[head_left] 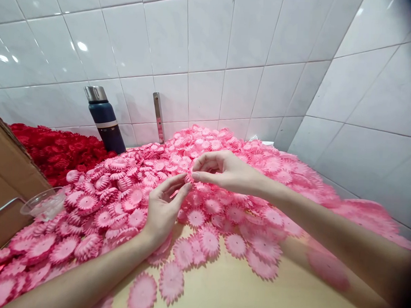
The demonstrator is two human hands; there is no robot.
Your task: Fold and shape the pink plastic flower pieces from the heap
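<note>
In the middle of the head view, my left hand (165, 202) and my right hand (221, 173) meet, fingertips nearly touching. Thumb and fingers of each are pinched around a small pink flower petal piece (189, 178), mostly covered by the fingers. Beneath and around them spreads a large heap of pink scalloped flower petal pieces (210, 206), round and toothed at the rim, many with a small dark centre hole. Pieces left of my hands look curled and cupped, such as this curled petal piece (87, 202); those to the right lie flatter.
A dark blue bottle (106, 122) with a steel cap leans near the tiled wall (210, 40). Beside it is a red petal heap (60, 152). A metal strip (158, 118) stands against the tiles. At left are a cardboard box (10, 177) and a clear plastic bowl (43, 203).
</note>
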